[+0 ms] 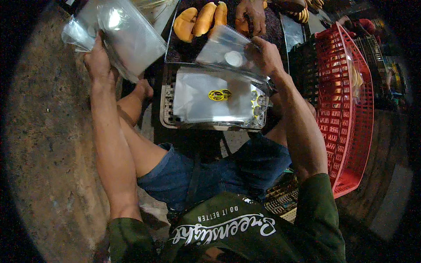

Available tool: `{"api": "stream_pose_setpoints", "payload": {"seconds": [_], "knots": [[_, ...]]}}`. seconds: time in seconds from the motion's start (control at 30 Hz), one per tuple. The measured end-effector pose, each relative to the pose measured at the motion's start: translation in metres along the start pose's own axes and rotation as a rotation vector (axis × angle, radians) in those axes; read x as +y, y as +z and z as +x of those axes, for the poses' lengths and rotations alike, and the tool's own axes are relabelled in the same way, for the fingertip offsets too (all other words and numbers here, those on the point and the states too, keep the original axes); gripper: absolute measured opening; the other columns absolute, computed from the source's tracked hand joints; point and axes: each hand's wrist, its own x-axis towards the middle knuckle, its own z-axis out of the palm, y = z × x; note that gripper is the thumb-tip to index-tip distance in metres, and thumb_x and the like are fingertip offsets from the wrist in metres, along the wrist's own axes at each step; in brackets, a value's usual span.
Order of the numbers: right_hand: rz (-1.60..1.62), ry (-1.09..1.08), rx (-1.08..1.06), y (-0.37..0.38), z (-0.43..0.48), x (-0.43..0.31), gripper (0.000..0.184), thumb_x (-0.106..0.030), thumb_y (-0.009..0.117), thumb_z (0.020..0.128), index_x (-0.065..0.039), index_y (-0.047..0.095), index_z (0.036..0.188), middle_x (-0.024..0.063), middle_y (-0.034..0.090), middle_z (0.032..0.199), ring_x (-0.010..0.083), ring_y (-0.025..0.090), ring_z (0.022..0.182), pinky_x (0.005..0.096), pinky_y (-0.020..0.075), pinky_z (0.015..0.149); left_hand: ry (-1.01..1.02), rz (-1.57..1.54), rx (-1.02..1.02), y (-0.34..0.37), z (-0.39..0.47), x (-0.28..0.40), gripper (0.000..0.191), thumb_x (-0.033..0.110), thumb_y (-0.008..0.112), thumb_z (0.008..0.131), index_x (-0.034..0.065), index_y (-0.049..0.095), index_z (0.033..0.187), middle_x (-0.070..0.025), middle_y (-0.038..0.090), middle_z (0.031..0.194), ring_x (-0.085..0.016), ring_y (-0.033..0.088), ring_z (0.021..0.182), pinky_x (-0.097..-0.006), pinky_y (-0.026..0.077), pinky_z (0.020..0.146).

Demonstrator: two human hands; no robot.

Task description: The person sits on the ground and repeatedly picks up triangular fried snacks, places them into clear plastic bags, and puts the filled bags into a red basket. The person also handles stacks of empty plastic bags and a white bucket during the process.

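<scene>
At the upper left, my left hand [99, 60] grips a thick stack of clear plastic bags [136, 41] by its edge. My right hand [264, 56] pinches a smaller clear plastic bag [218, 49], and a pale round spot shows on it. Below that bag, a light plastic basket [167, 108] stands in front of my lap. More clear bags [194, 95] lie flat across it. Round yellow-and-black stickers [219, 95] show at the middle of this pile. At its right side is a sheet with yellow-edged circles [258, 102], partly covered.
Bread buns [204, 19] lie on a dark-lined tray [181, 54] beyond the basket. Another person's hand [250, 18] is over that tray. A tall red plastic crate [343, 108] stands at my right with bagged items in it. Worn floor [56, 131] spreads at the left.
</scene>
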Motion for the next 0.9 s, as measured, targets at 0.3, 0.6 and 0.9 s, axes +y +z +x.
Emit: {"api": "stream_pose_setpoints", "payload": {"seconds": [0.3,0.6,0.9], "knots": [[0.358,0.026,-0.218,-0.076,-0.046,-0.081,0.022,-0.020,0.061,0.098,0.002,0.063,0.099,-0.0009,0.061,0.079,0.0084,0.053,0.069,0.0247,0.0451,0.063,-0.128,0.097,0.045,-0.038,0.037,-0.015,0.043,0.022,0.069,0.090,-0.0039,0.060,0.123,-0.0079,0.064,0.115,-0.021,0.061,0.098,-0.0374,0.050,0.085],[-0.307,-0.345,-0.292,0.049,-0.048,-0.033,0.021,-0.023,0.068,0.083,-0.007,0.064,0.095,0.0146,0.067,0.097,0.0382,0.065,0.091,0.0477,0.0531,0.078,-0.188,-0.089,-0.079,-0.028,0.013,-0.032,0.047,0.029,0.064,0.094,0.0011,0.054,0.131,-0.0089,0.062,0.121,-0.025,0.061,0.104,-0.0396,0.050,0.090],[0.492,-0.271,-0.154,0.012,-0.145,-0.059,0.076,-0.037,0.078,0.080,0.002,0.043,0.135,0.0225,0.056,0.127,0.0343,0.058,0.114,0.0443,0.0469,0.095,-0.427,-0.251,-0.153,0.010,-0.119,-0.009,0.058,0.035,0.064,0.095,0.0023,0.046,0.139,-0.0086,0.054,0.131,-0.024,0.054,0.116,-0.0422,0.045,0.100]]}}
